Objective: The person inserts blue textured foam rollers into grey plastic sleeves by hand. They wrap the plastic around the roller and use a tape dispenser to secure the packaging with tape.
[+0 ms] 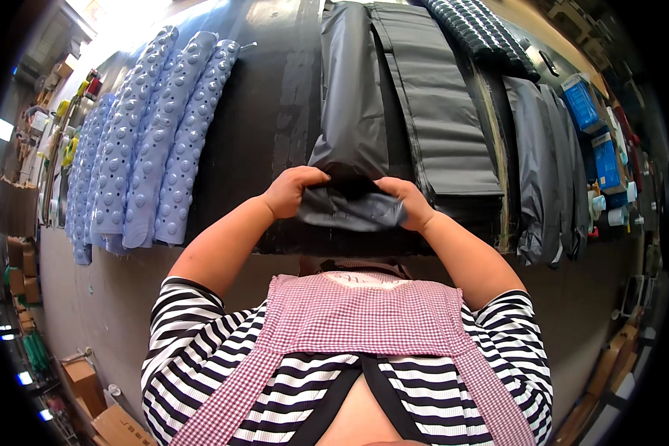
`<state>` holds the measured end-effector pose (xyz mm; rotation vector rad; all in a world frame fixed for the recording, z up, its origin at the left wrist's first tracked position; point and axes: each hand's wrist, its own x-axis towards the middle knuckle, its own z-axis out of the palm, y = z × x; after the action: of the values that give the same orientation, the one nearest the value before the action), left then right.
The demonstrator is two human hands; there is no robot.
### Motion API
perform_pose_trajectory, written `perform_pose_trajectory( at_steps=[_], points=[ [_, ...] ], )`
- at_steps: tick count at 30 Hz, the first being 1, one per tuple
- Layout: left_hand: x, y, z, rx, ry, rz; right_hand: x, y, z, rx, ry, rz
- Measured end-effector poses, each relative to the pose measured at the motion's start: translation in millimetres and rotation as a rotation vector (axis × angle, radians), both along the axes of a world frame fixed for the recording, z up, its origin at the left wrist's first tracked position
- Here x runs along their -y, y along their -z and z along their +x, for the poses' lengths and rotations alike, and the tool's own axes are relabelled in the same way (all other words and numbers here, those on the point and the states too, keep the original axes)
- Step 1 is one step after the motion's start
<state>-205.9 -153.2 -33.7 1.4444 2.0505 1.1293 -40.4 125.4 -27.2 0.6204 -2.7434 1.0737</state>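
A long dark grey plastic bag (pixel 351 97) lies lengthwise on the black table, its near end lifted and spread into a dark opening. My left hand (pixel 296 192) is closed on the left edge of that opening. On the opposite edge, my right hand (pixel 409 202) grips the bag with its fingers partly hidden by the film. The lower lip of the mouth sags between both hands. Just right of it lies a flat stack of similar grey bags (pixel 446 111). What is inside the bag cannot be made out.
Light blue rolled bubbled mats (pixel 178 141) stand in a row at the left of the black table (pixel 275 97). A dark textured mat (pixel 483 33) lies at the far right. More grey bags (pixel 539 171) hang over the right edge, beside blue boxes (pixel 606 160).
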Motion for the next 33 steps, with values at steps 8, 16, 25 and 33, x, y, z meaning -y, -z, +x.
perform_pose_trajectory(
  at_steps=[8,16,25,33],
  points=[
    [-26,40,43,0.788,-0.772,0.482,20,10,-10,0.62,0.676,-1.14],
    [-40,37,58,0.59,-0.955,0.222,24,32,-26,0.586,0.903,-0.545],
    [-59,-17,44,-0.089,-0.503,0.003,40,-41,-87,0.529,0.788,-0.119],
    [-78,-27,13,1.039,-0.516,0.176,29,-24,-102,0.641,0.832,-0.436]
  ],
)
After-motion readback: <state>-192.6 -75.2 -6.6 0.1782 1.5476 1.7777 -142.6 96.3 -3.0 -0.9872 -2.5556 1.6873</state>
